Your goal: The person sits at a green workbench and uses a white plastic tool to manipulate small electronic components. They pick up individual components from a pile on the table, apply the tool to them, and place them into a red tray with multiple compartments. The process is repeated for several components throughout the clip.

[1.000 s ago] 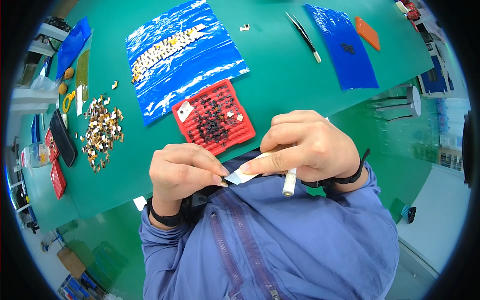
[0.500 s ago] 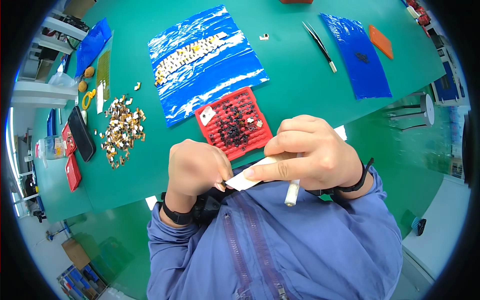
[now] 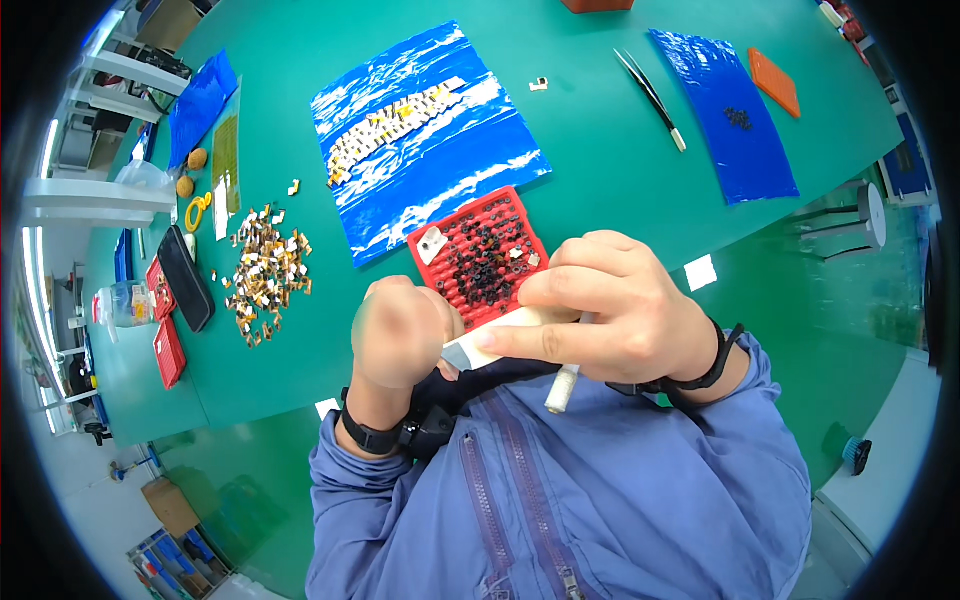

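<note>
My right hand is clamped on a pale flat strip, thumb pressing its upper face. A white rod projects below the same hand. My left hand is curled at the strip's free end; its fingertips are mostly hidden, so I cannot tell what it grips. The strip is between my blue jacket and the red tray of small black parts.

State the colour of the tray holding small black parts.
Red tray, best seen in the head view.
</note>
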A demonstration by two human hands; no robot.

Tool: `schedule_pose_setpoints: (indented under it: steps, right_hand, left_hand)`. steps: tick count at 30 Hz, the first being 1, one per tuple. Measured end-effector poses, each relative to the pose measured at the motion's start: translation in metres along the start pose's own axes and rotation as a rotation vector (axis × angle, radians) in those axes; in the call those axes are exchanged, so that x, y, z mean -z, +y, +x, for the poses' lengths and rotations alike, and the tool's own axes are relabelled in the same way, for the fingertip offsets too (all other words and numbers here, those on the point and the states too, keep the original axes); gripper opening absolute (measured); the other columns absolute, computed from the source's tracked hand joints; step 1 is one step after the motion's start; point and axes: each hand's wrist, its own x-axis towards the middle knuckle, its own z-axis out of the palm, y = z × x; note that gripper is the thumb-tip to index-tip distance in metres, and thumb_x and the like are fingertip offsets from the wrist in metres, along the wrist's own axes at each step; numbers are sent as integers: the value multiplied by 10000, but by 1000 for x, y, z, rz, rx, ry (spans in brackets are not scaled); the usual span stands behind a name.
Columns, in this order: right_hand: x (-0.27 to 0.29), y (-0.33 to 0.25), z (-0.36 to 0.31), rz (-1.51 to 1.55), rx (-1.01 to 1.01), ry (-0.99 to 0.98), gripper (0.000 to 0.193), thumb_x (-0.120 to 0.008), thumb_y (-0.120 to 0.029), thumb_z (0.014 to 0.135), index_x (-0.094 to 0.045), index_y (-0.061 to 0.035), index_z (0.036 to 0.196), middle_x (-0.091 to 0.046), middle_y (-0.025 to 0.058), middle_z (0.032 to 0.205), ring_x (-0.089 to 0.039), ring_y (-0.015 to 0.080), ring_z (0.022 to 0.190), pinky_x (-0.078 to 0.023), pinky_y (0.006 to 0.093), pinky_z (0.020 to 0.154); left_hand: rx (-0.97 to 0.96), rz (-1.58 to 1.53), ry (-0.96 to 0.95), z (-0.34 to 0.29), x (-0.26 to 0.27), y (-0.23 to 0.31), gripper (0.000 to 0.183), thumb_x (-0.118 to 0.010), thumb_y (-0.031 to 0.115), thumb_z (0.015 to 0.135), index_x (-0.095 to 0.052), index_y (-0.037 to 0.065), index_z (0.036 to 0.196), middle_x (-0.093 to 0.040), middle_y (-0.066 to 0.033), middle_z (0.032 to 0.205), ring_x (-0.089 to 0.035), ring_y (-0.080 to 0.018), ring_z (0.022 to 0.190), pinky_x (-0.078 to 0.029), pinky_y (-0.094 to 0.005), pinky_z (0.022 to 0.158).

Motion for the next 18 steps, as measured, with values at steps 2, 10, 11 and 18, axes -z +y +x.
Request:
schedule_pose_setpoints:
  steps: [2,10,11,18]
  right_hand:
    - [-2,1,0,-4,0,15,344,-630,-174,690,-680,-248,1023,-466,-55,696,-477,101,617,-336,233,495]
    - [-7,5,-1,-20,-7,54,306,-631,-176,694,-671,-248,989,-474,-60,707,-485,104,638,-344,236,515]
    - [-7,6,-1,-20,-12,50,295,-631,-177,698,-671,-248,981,-477,-60,710,-488,105,645,-346,236,518]
    - [-12,9,-3,-68,-10,95,213,-653,-204,702,-682,-255,907,-482,-65,731,-500,102,681,-358,238,541]
  left_hand:
    - [13,-11,20,-1,0,0,141,-673,11,792,-541,32,838,-614,-169,686,-622,-228,568,-491,-295,515]
    - [84,-84,55,-2,4,2,165,-666,47,813,-509,39,864,-603,-162,679,-614,-214,559,-493,-271,493]
    - [89,-88,66,-2,3,2,169,-666,51,814,-504,39,862,-600,-159,675,-613,-211,557,-493,-269,486]
    - [122,-76,101,-4,5,4,182,-659,64,824,-481,38,856,-583,-144,658,-605,-197,542,-493,-268,449]
